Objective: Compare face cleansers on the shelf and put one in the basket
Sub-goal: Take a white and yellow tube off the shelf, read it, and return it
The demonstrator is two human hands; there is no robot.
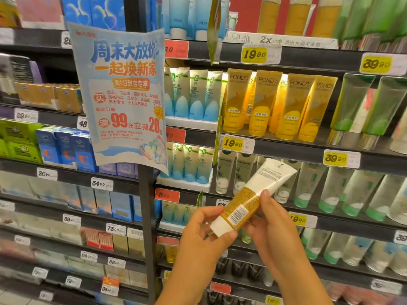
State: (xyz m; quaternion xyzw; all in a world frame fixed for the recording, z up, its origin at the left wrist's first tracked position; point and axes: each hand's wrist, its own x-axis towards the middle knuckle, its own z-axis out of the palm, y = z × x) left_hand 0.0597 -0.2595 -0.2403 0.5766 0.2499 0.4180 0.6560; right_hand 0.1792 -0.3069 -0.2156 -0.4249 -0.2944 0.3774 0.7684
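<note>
I see both hands holding one cleanser tube tilted before the shelf; my left hand pinches its white cap end; my right hand curls behind the orange barcode part, thumb on top; yellow Pond's tubes stand above.

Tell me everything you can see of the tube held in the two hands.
The tube looks like soft plastic, white at its upper crimped end, with a golden-yellow band bearing a barcode and small print, and a white cap. It lies tilted, cap low and left, before the shelves. The left hand pinches the cap end; the right hand holds the body.
</note>
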